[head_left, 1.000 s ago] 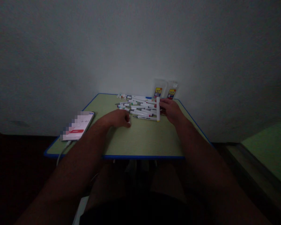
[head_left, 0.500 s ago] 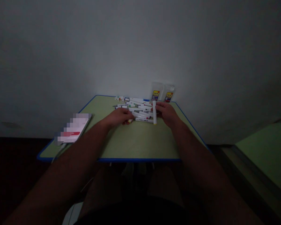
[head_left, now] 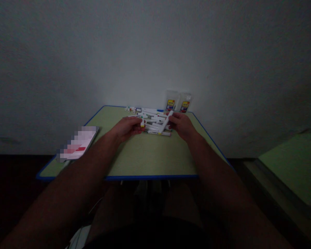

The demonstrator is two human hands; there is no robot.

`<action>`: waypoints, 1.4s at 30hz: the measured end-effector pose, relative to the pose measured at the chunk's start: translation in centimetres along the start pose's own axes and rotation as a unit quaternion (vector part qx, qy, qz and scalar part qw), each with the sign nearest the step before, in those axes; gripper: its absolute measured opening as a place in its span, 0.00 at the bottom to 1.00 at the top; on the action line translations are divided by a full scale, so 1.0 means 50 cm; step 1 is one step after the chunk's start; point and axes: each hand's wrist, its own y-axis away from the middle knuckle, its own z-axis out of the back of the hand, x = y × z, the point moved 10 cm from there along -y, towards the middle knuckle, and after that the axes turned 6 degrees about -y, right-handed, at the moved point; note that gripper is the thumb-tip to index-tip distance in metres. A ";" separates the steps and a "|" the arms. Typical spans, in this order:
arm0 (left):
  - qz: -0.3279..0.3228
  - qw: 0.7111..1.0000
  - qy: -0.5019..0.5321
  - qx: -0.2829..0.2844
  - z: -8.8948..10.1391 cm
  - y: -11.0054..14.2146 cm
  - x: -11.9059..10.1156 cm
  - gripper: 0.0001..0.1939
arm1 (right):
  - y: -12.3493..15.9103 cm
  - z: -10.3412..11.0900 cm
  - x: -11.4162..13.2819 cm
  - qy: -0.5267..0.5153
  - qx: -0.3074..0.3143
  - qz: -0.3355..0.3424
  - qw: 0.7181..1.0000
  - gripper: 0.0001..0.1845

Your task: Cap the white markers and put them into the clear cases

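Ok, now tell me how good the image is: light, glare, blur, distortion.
Head view: dim overall, nearly black at the bottom, the wall grainy and darker toward the sides; head view: the phone is among the brightest things, partly masked by blocky pixels; head view: the markers look soft, their lettering unreadable; head view: wide-angle look, no strong glare.

Markers point(head_left: 167, 122): smooth plast. Tabletop point(head_left: 150, 155): matt, w/ fine wood-type grain; edging point(head_left: 150, 177): smooth plast. Packs point(head_left: 172, 94): transp. plast. Wall point(head_left: 145, 52): matt.

Left hand point(head_left: 128, 128), right hand point(head_left: 181, 125) and forearms point(head_left: 94, 164) are bare, with dark, curved-edged clothing point(head_left: 147, 237) below the table's near edge point(head_left: 150, 177).
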 end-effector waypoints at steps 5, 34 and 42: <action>0.000 0.999 0.050 -0.007 0.005 -0.003 0.000 0.06 | -0.002 0.008 -0.009 -0.055 -0.018 -0.031 0.998 0.05; 0.021 0.997 0.073 -0.016 0.002 0.004 -0.001 0.08 | 0.002 0.011 -0.016 -0.109 -0.044 -0.052 0.992 0.07; 0.008 0.997 0.074 -0.002 0.001 0.005 -0.007 0.11 | 0.007 0.009 -0.016 -0.130 -0.050 -0.067 0.988 0.08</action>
